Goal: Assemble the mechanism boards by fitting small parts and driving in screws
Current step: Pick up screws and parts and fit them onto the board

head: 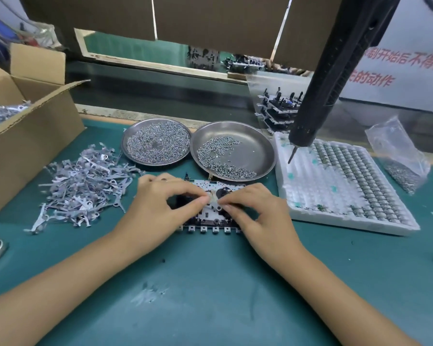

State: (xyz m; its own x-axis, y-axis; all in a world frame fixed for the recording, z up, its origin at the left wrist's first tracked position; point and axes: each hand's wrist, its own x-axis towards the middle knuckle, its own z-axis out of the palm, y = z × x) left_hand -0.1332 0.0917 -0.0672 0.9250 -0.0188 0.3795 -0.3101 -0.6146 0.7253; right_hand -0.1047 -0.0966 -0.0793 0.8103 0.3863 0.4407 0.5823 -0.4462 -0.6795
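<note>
Just before the two round steel screw dishes (233, 136), the white-and-black mechanism board (211, 216) lay flat; left hand (160, 203) and right hand (255, 213) fingertips pinched a small pale part (213, 199), apparently seating it

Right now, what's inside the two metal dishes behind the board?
Both hold small silver screws. The left dish is nearly covered with them; the right dish has a thinner curved band, much of its bottom bare. Anything under the screws is hidden.

Bare mat (210, 295) lies open in front; screw dishes (233, 151), hanging screwdriver (335, 71) crowd behind.
</note>
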